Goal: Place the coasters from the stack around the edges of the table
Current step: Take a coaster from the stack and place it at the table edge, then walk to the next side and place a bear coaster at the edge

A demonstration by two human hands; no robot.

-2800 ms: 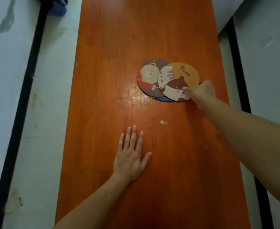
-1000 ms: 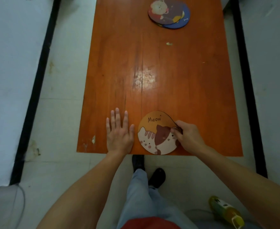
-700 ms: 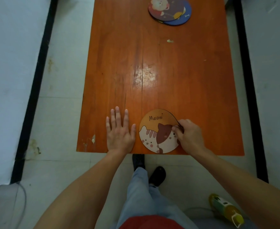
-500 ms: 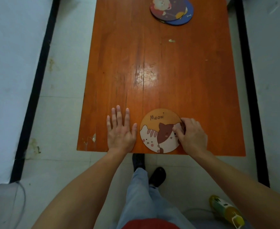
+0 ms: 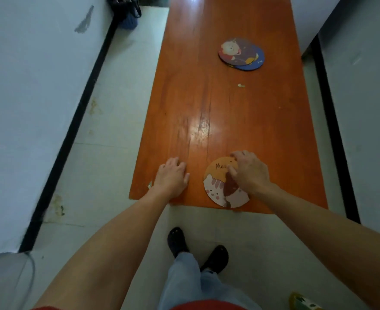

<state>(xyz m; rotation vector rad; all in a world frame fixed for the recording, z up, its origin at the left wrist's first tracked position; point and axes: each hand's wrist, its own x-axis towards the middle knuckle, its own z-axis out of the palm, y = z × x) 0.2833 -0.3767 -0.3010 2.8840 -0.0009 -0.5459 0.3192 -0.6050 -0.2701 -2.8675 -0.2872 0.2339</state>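
A round orange cat coaster [image 5: 218, 189] marked "Meow" lies flat at the near edge of the orange wooden table [image 5: 207, 97]. My right hand [image 5: 248, 172] rests on its far right part, fingers curled over the rim. My left hand [image 5: 172, 176] lies palm down on the bare wood to the left of the coaster, a short gap between them. The rest of the coaster stack [image 5: 240, 53], a bear picture on top and a blue one below, sits farther up the table toward its right side.
A small pale scrap [image 5: 241, 85] lies on the wood below the stack. White walls with black skirting run along both sides of the table. My feet [image 5: 198, 249] stand on the pale floor before the table. A yellow-green object [image 5: 301, 304] sits at bottom right.
My right hand slid from the coaster's right side up onto its top, covering part of the word. My left fingers have curled slightly. The view has tilted up, showing more of the table.
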